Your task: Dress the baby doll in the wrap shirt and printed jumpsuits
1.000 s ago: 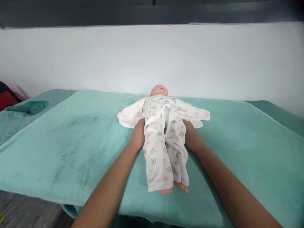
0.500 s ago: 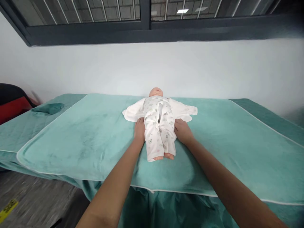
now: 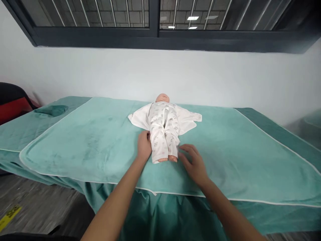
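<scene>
A baby doll (image 3: 162, 97) lies on its back on a green mat, its head toward the wall and its bare feet toward me. It wears a white long-sleeved top (image 3: 140, 116), sleeves spread to both sides, and white patterned baby trousers (image 3: 158, 139) with a slit at the crotch. My left hand (image 3: 144, 146) is closed against the left edge of the trouser leg; its fingertips are partly hidden. On the other side, my right hand (image 3: 195, 164) is open, fingers apart, just beside the lower trouser leg and holding nothing.
The green mat (image 3: 87, 144) with white piping covers a padded table, and green cloth (image 3: 175, 214) hangs down its front. A white wall (image 3: 112, 72) and a barred window (image 3: 152, 32) stand behind. At far left is a red and black chair (image 3: 15, 107).
Both hands have moved down the trousers toward the doll's feet. My right hand has come off the trouser side and opened. The view has pulled back and tilted up, showing the window.
</scene>
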`<state>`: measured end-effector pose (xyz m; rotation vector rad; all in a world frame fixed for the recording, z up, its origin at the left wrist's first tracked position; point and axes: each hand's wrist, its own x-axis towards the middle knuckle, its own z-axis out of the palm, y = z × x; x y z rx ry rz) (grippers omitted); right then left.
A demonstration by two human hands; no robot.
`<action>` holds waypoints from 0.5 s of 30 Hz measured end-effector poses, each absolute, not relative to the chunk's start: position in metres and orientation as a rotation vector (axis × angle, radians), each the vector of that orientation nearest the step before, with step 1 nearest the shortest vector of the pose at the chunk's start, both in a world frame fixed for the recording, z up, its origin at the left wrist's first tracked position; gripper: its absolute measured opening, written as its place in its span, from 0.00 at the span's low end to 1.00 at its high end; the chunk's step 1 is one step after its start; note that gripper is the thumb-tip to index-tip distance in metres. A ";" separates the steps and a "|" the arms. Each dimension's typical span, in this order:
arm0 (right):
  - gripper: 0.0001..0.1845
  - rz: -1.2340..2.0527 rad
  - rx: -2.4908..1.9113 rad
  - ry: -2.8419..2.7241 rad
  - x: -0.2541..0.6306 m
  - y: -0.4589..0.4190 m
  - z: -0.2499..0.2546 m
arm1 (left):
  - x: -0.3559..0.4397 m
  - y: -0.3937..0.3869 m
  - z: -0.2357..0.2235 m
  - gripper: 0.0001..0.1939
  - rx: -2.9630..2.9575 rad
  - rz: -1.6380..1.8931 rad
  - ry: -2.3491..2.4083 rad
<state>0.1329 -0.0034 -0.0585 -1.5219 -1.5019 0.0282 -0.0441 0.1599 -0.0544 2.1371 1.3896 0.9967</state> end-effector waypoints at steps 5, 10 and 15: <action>0.21 -0.083 -1.562 -1.774 0.091 -0.020 -0.050 | -0.083 0.073 -0.072 0.15 1.724 1.171 1.003; 0.12 -0.244 -1.697 -1.833 0.071 -0.002 -0.043 | -0.084 0.045 -0.072 0.15 1.846 1.132 0.989; 0.10 -0.240 -1.632 -1.780 0.071 -0.004 -0.034 | -0.088 0.046 -0.062 0.04 1.865 1.159 0.982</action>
